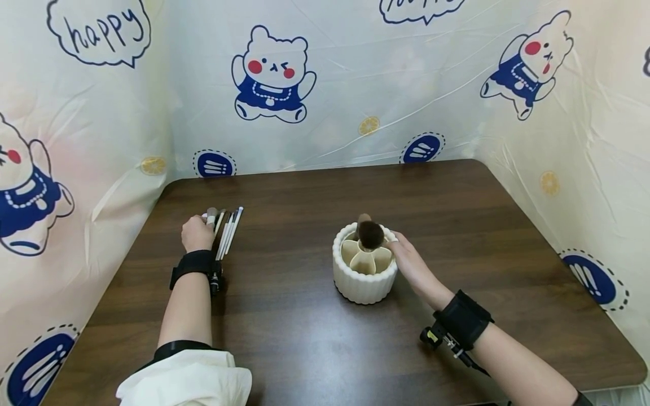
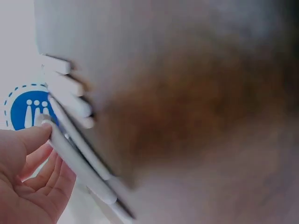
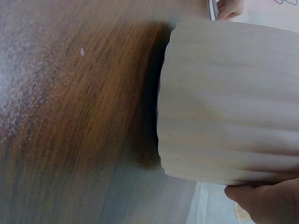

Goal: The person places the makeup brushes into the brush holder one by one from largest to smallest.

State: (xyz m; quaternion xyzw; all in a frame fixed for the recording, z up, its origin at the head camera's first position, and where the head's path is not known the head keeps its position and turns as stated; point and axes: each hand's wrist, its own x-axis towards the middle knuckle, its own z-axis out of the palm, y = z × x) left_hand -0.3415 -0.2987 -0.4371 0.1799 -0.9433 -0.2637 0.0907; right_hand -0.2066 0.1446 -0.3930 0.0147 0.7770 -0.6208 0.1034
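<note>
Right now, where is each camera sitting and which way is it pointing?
Head: worn on the head, looking forward and down at the table; both forearms, left hand and right hand show.
Left wrist: close above the table, facing the white brushes; the left hand's fingers touch one.
Right wrist: low beside the ribbed holder; one fingertip shows at its edge.
Head and right wrist views share the holder; head and left wrist share the brushes.

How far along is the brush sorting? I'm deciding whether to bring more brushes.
One dark fluffy brush already stands in the ribbed white holder. The right hand touches the holder's rim, while the left hand rests on the row of white-handled brushes lying on the table. Those several brushes remain outside, and the holder's other visible compartments are empty, so it looks barely started.
</note>
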